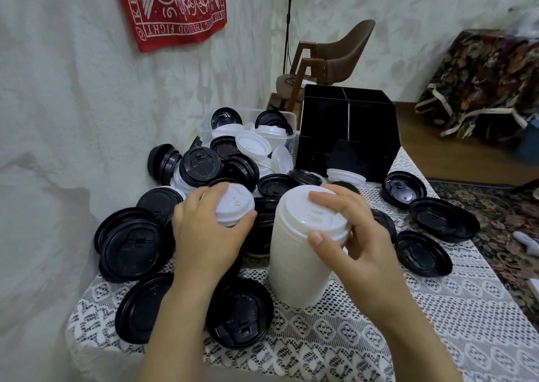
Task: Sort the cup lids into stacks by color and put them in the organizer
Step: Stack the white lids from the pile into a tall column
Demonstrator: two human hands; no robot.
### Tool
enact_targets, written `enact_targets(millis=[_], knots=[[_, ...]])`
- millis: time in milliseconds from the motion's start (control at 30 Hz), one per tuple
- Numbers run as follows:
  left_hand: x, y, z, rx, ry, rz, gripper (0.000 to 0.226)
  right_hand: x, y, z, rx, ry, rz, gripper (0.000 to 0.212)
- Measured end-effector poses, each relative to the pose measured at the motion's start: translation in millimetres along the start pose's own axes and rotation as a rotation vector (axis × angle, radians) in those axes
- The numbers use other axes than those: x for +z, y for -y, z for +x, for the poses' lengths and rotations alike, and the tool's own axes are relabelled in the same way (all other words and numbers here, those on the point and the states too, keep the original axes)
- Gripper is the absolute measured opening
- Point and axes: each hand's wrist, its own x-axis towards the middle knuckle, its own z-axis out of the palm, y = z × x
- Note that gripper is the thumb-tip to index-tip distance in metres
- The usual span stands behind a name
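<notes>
One white lid [234,206] sits in the curled left hand [207,235]. The right hand [355,235] clasps the tall white stack [297,265].

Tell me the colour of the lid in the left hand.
The round plastic lid is white; head view.

A rough white wall [73,89] rises on my left and runs on behind the desk [379,338], which is covered with a white lace cloth. A red printed cloth [172,8] hangs high on that wall. Past the desk's far end a brown chair [341,54] on wooden legs stands near a thin black pole [288,31]. To my right lie a wooden floor [431,145], a dark floral rug [501,218], and something draped in floral fabric [484,78].
</notes>
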Motion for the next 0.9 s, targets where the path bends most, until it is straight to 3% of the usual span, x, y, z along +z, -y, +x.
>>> enact_targets(millis=[167, 367, 567, 900], knots=[[-24.5, -25.4, -0.5, 0.119, -0.046, -0.463, 0.056, -2.3, -1.9, -2.1, -0.001, 0.013, 0.004, 0.051], [-44.5, -50.0, -10.9, 0.253, 0.296, -0.865, 0.057, -7.1, -3.7, -1.0, 0.051, 0.04, 0.093, 0.077], [-30.1, -53.4, -16.8, 0.351, 0.457, -0.761, 0.054, -9.8, -7.8, 0.0, 0.01, 0.064, 0.164, 0.091], [-19.1, -59.2, -22.5, 0.386, 0.488, -0.677, 0.047, -11.1, -11.6, 0.5, -0.041, 0.081, 0.232, 0.077]])
